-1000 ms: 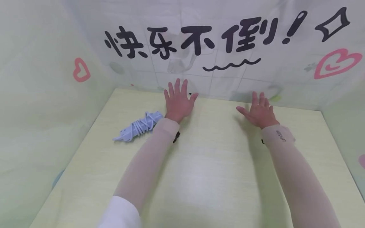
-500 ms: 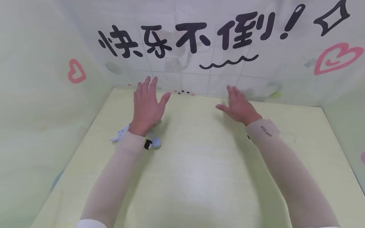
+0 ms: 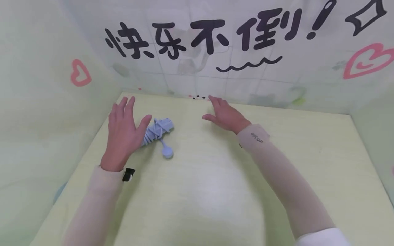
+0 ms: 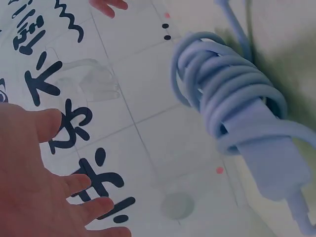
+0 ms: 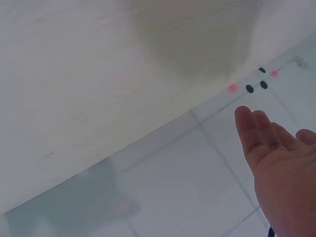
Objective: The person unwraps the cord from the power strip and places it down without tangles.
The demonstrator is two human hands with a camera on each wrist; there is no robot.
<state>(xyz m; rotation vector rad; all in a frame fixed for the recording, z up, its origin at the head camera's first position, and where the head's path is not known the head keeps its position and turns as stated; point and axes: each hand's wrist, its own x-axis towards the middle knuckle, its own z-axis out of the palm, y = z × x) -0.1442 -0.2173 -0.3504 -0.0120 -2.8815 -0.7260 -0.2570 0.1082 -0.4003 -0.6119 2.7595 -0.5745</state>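
Observation:
A pale blue power strip [image 3: 166, 124], wound round with its own cord, lies at the left of the table. From it a short length of cord runs to a round plug [image 3: 167, 152]. My left hand [image 3: 121, 135], fingers straight and thumb spread, is over the strip's left end and hides it in the head view. The left wrist view shows the wound cord [image 4: 237, 94] close by, apart from the fingers. My right hand [image 3: 227, 117] has straight fingers and holds nothing; it is near the table's back edge, to the right of the strip.
The pale wooden table [image 3: 209, 191] meets a white printed back sheet [image 3: 246, 87] with black lettering. Light side sheets [image 3: 37, 112] stand at the left and right, with pink hearts on them.
Both hands have moved left. The left hand has passed across the power strip and come nearer, uncovering its right end and the round plug. The strip lies where it was.

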